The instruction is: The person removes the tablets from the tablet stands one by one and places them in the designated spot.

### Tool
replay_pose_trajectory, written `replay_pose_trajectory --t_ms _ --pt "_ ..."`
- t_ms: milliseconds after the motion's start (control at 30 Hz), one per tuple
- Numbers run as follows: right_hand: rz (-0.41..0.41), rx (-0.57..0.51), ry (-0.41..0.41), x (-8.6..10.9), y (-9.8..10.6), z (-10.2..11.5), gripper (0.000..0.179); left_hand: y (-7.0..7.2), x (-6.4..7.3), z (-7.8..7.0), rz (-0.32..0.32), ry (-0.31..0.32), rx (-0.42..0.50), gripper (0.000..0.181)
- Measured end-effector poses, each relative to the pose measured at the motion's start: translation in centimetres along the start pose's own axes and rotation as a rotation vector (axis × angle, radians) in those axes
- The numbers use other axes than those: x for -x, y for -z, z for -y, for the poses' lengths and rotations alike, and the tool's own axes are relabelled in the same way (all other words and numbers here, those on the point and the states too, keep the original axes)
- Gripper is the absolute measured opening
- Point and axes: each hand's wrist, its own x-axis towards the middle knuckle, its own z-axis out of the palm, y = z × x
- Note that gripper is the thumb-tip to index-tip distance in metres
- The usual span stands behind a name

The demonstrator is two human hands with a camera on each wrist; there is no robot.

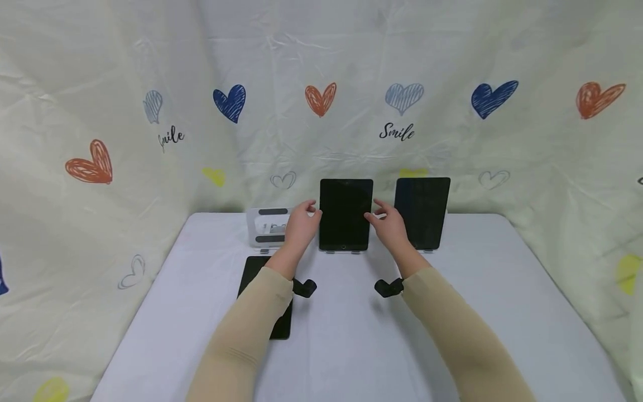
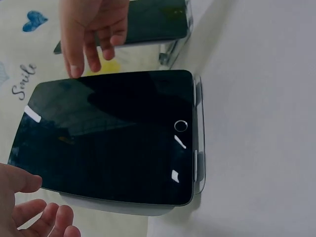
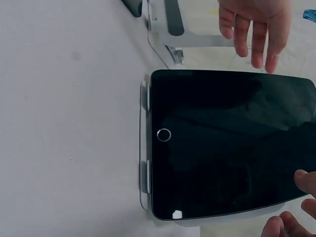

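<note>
1. Your left sleeve and right sleeve are pointing forward over the white table, angled inward, black wrist mounts showing on both.
2. A flat tablet is lying on the table, partly hidden by your left forearm.
3. Your left hand is standing released: the thumb is meeting the left edge of the middle tablet, the other fingers spreading loosely apart from it.
4. Your right hand is mirroring this, fingers loose and ungripped; the thumb is overlapping the screen's right side, contact pressure not determinable.
5. The middle tablet is standing in portrait between your hands, leaning back, screen dark with reflections, home button low; its bottom edge is resting at the clips of the middle stand.
6. Rightward, another dark tablet is leaning back; leftward, a white stand with dark pads is standing.
7. Behind, a heart-printed cloth is hanging.
</note>
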Motion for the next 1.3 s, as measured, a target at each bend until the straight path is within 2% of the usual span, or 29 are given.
replay_pose_trajectory --t_ms 133,367,467,733,1033,1300 --pt "-0.02 0.04 0.028 -0.1 -0.3 0.1 0.059 -0.2 -0.2 -0.3 -0.013 -0.002 -0.025 0.044" --pt "-0.06 0.1 0.066 0.1 -0.6 0.0 0.06 -1.0 -0.3 -0.9 0.008 -0.027 -0.021 0.043" --pt "-0.067 0.116 0.08 0.0 -0.7 -0.2 0.059 -1.2 -0.4 -0.8 -0.019 -0.03 -0.037 0.042" --pt "-0.107 0.115 0.097 -0.2 -1.2 -0.8 0.055 -1.7 -0.4 0.1 -0.054 -0.087 -0.04 0.038" --pt "-0.162 0.092 0.176 0.2 -1.4 -1.8 0.052 -1.8 0.1 1.5 -0.102 -0.173 -0.019 0.038" --pt "-0.225 0.072 0.221 0.8 -1.7 -2.1 0.046 -1.8 0.2 2.3 -0.12 -0.208 -0.026 0.039"
